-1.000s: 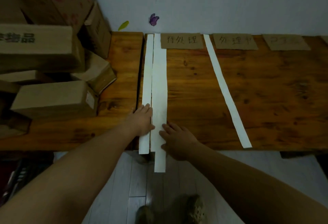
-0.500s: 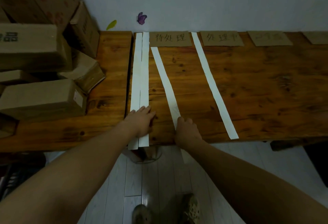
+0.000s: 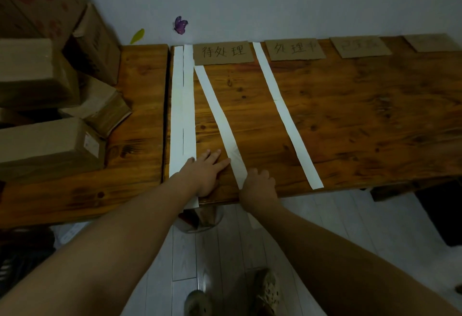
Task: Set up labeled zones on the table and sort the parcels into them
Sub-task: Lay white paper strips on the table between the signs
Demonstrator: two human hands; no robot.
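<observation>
Paper strip (image 3: pixel 218 118) slants far-left to near-right; right hand (image 3: pixel 258 185) holds it.

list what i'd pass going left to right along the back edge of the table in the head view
cardboard boxes → two white strips side by side → first cardboard label → single white strip → second cardboard label → third cardboard label → fourth cardboard label. The slanted strip is left out: it overlaps the first label's span.

Four white paper strips (image 3: pixel 285 115), four cardboard labels (image 3: pixel 223 52), at least five parcels (image 3: pixel 50 145), two hands (image 3: pixel 205 173).
</observation>
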